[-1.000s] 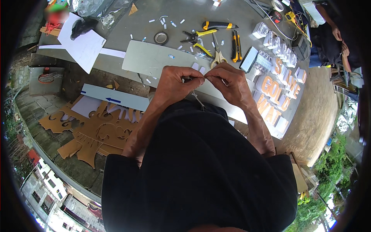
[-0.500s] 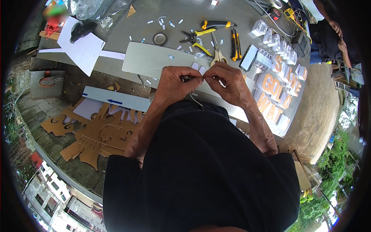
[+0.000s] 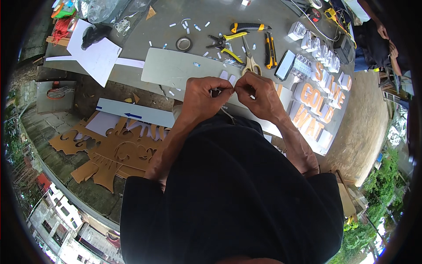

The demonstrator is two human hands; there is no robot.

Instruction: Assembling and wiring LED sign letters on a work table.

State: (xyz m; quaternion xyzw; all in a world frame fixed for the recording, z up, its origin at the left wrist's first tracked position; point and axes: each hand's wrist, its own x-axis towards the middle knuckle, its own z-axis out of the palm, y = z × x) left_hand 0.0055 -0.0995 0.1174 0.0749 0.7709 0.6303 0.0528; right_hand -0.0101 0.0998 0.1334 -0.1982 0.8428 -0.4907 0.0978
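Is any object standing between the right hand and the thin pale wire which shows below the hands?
Nothing visible stands between the right hand and the thin pale wire. The left hand is close too, but the wire's upper end is hard to follow, so I cannot tell whether either hand grips it.

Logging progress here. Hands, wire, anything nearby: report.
Left hand, right hand: fingertips pinched, close together. Pale wire below; grip on it unclear. Scissors just beyond right hand.
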